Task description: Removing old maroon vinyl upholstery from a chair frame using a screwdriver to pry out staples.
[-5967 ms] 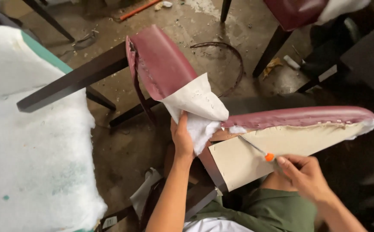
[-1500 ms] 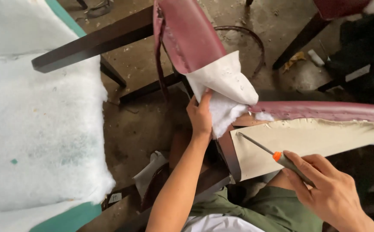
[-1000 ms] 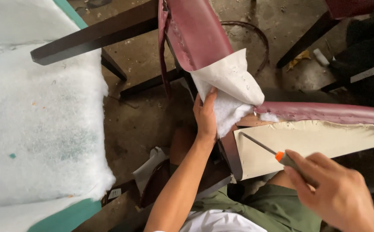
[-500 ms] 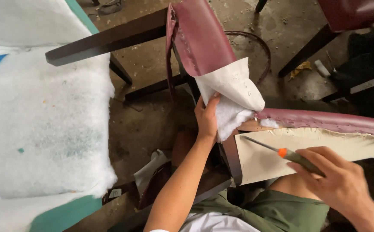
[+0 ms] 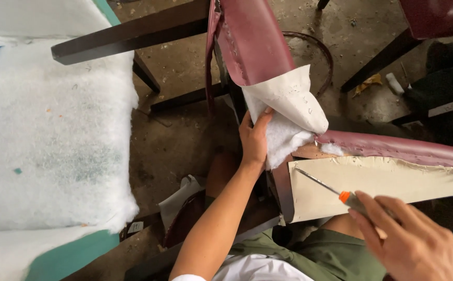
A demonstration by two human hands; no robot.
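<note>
My right hand [image 5: 411, 242] is clamped on one orange-collared metal screwdriver [image 5: 323, 184], its tip pointing far-left at the cream chair panel [image 5: 393, 182]; my left hand [image 5: 254, 140] seemingly pinches white batting [image 5: 284, 140].

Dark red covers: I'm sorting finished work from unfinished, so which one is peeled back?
The upright cover by the left hand; its pale lining hangs loose, unlike the flat cover at right.

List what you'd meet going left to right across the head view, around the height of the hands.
White fluffy batting sheet → left hand gripping peeled-back maroon vinyl cover → thin metal screwdriver with orange collar → right hand.
</note>
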